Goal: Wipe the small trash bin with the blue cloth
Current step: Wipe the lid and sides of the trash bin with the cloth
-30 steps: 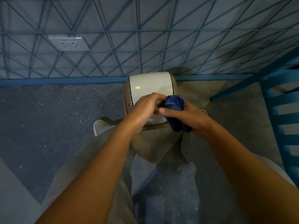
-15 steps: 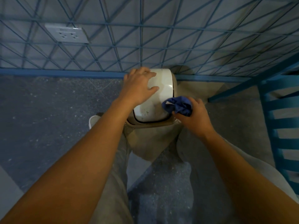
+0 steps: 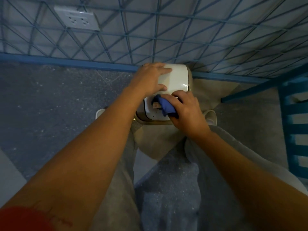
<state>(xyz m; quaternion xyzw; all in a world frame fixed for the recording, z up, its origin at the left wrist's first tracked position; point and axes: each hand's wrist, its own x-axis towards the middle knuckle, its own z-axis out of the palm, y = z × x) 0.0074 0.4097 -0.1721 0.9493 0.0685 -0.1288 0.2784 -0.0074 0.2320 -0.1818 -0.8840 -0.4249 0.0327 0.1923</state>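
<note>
The small trash bin [image 3: 179,77] stands on the floor against the wall, with a white lid and a beige body. My left hand [image 3: 150,79] lies flat on the far left part of the lid, fingers spread, pressing on it. My right hand [image 3: 185,110] is closed around the bunched blue cloth [image 3: 165,105] and holds it against the near part of the lid. The cloth covers part of the lid's front; a small brownish patch shows beside it.
A blue wire grid covers the wall behind the bin, with a white socket [image 3: 78,19] at upper left. A blue slatted chair [image 3: 295,127] stands at the right. My legs in light trousers and white shoes [image 3: 210,116] flank the bin on the grey floor.
My left hand went from the cloth onto the far side of the lid and stayed there. My right hand carried the cloth from the lid's right edge onto its near part.
</note>
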